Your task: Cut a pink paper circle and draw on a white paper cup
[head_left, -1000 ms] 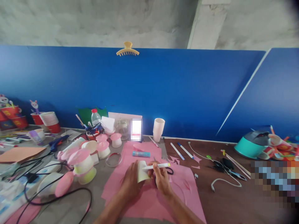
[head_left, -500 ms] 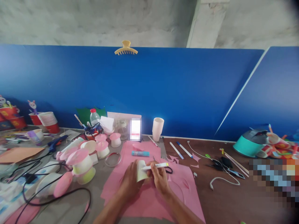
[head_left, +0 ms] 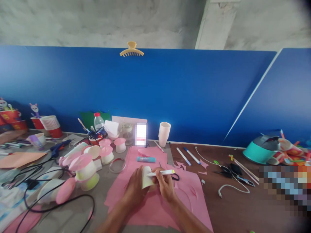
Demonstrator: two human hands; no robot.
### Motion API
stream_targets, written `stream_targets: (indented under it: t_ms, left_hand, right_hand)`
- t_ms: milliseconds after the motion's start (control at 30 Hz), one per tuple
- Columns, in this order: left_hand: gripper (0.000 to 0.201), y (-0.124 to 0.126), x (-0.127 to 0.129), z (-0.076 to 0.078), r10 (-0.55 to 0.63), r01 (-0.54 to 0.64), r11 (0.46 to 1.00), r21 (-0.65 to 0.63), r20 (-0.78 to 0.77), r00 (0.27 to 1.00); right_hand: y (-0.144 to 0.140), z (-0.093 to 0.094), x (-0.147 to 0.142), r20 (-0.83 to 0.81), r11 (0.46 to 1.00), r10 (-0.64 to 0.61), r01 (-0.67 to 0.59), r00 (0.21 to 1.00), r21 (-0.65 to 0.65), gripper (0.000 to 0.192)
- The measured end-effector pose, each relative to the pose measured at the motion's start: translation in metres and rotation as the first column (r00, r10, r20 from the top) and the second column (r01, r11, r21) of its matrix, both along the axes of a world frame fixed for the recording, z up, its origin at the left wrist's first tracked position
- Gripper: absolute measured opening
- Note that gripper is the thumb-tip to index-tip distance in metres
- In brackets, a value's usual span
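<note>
My left hand (head_left: 135,183) is closed around a pale paper cup (head_left: 146,178) with yellowish colouring, which lies tilted on its side. My right hand (head_left: 165,186) pinches a white marker (head_left: 160,173) with a yellow end. The marker's tip points left and meets the cup's side, or nearly so; I cannot tell which. Both hands are above pink paper sheets (head_left: 167,215). A blue glue stick (head_left: 146,159) lies on the paper just beyond them. Part of a black loop (head_left: 176,177) shows behind my right hand.
Pink-topped cup pieces (head_left: 84,165), a tape roll (head_left: 117,165) and black cables (head_left: 91,197) crowd the left. Stacked white cups (head_left: 164,134) stand at the back. Markers (head_left: 191,155), scissors (head_left: 245,180) and a teal container (head_left: 259,149) are on the right. Another person's arm (head_left: 12,136) reaches in at far left.
Another person's arm has come into view at the far left edge. The marker and cup have shifted only very slightly; both my hands keep their holds.
</note>
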State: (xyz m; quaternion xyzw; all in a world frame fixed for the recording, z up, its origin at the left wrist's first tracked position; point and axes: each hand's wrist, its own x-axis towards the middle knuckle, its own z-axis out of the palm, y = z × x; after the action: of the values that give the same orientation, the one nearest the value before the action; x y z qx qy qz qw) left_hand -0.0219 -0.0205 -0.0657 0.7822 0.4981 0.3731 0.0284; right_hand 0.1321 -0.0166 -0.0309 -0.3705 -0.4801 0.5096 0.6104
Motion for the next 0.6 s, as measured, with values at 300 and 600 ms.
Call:
stream_targets:
  t_ms: [300,600]
  left_hand:
    - [0.04,-0.004,0.002,0.017,0.0,0.001,0.995,-0.102,0.009,1.0]
    - [0.043,-0.001,0.001,0.003,0.039,-0.038,0.996,-0.085,0.001,0.999]
  right_hand:
    - [-0.002,0.004,0.0,0.021,1.0,-0.002,0.002,1.0,0.009,0.059]
    - [0.0,0.002,-0.001,0.012,1.0,-0.015,0.015,1.0,0.02,0.06]
